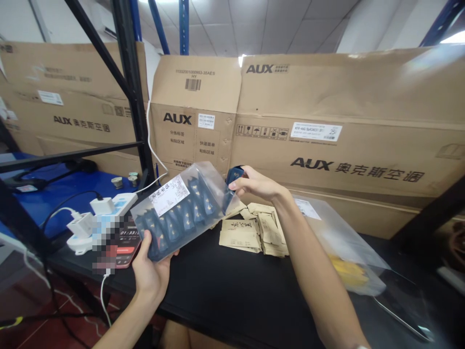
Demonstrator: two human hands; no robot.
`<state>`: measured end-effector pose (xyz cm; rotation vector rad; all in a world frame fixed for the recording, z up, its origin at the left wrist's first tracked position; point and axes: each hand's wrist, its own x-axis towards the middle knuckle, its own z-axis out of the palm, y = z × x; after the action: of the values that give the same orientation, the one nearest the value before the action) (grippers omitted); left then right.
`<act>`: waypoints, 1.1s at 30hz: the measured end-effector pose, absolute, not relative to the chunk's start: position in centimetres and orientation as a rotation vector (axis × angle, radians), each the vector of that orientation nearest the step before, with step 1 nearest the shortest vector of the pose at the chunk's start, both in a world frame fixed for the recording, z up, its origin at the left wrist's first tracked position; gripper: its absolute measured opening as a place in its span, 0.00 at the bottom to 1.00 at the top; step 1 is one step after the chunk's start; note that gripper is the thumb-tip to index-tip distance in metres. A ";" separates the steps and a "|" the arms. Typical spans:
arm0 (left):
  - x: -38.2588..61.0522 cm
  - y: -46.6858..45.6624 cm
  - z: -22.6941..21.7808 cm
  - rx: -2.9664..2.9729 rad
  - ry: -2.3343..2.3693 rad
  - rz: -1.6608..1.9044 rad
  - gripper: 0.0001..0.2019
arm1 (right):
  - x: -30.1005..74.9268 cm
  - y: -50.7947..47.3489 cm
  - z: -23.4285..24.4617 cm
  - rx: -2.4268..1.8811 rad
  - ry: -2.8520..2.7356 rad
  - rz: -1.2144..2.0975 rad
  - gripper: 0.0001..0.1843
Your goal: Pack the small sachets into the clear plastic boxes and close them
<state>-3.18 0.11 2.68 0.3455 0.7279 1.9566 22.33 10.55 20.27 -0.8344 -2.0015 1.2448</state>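
My left hand (150,271) grips the lower end of a clear plastic bag (181,208) that carries a white label and holds several dark blue sachets. The bag is tilted, its open end up to the right. My right hand (254,184) is pinched on one dark blue sachet (234,173) at the bag's mouth. Just below my right hand, a pile of tan paper sachets (254,230) lies on the black table (236,291).
A second clear bag (341,242) with yellow contents lies right of my right arm. A phone (125,242), white chargers and a power strip (105,208) sit at the table's left. Large AUX cartons (327,140) stand behind. A black rack post (134,97) rises at left.
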 end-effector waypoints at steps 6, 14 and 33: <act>-3.1 -0.1 2.7 0.381 0.732 1.918 0.23 | 22.2 10.4 20.0 -0.812 -1.988 1.333 0.24; -3.1 0.0 2.7 0.412 0.743 1.938 0.22 | 22.2 10.7 19.3 -0.797 -1.936 1.385 0.28; -3.1 0.2 2.3 0.395 0.760 1.972 0.22 | 20.9 13.1 17.9 -0.732 -1.995 0.851 0.22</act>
<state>-3.14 0.16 2.33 0.3953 0.7599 1.9721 20.90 13.10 17.87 -0.7320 -1.9953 0.8512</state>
